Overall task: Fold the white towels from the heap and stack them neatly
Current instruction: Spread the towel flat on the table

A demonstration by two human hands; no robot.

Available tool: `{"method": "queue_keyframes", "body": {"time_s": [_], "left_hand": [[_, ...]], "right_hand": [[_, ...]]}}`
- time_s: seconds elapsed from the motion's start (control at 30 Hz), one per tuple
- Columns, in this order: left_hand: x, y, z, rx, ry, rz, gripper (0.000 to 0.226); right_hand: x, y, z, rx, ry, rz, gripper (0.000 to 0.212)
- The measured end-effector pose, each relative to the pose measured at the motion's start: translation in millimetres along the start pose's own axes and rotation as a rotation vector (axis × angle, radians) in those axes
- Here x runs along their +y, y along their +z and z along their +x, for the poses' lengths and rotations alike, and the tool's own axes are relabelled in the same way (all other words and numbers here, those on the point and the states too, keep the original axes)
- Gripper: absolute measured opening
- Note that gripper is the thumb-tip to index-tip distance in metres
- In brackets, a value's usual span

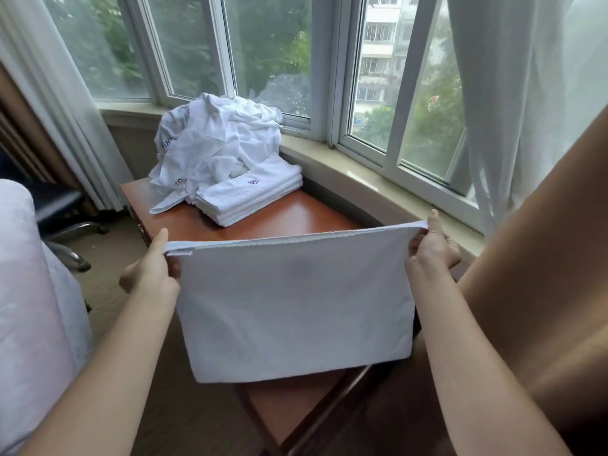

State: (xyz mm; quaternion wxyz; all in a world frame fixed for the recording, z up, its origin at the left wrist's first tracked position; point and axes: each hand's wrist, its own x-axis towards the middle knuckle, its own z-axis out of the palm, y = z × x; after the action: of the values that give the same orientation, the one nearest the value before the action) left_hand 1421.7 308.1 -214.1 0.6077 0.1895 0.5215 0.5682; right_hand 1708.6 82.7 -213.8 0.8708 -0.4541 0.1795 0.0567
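Left hand point(153, 271) and right hand point(431, 250) each pinch a top corner of the towel point(296, 304), frame centre; keep edge taut, match corners before next fold

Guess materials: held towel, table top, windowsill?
Held towel: soft woven cloth, likely cotton terry; matte, hangs limp, hemmed top edge.
Table top: reddish-brown wood or veneer, glossy; it reflects window light.
Windowsill: pale polished stone, perhaps marble; smooth sheen.
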Motion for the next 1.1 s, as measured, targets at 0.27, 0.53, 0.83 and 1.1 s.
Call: {"method": "queue_keyframes", "body": {"time_s": [0.27, 0.53, 0.83, 1.1], "left_hand": [[-27.3, 86.0, 102.0, -0.197, -0.239, 0.132, 0.02], [-93.9, 115.5, 181.3, -0.162, -0.146, 0.331, 0.018], [-152.8, 29.0, 213.6, -0.043, -0.328, 0.444, 0.023], [-165.5, -22.9, 160.9, -0.085, 0.157, 0.806, 0.022]], "right_hand": [[59.6, 77.7, 59.9, 0.073, -0.01, -0.198, 0.024], [156.2, 78.3, 117.7, 0.128, -0.001, -0.518, 0.004], [209.9, 4.8, 92.7, 0.243, -0.234, -0.876, 0.029], [228.1, -43.0, 68.3, 0.375, -0.255, -1.045, 0.038]]}}
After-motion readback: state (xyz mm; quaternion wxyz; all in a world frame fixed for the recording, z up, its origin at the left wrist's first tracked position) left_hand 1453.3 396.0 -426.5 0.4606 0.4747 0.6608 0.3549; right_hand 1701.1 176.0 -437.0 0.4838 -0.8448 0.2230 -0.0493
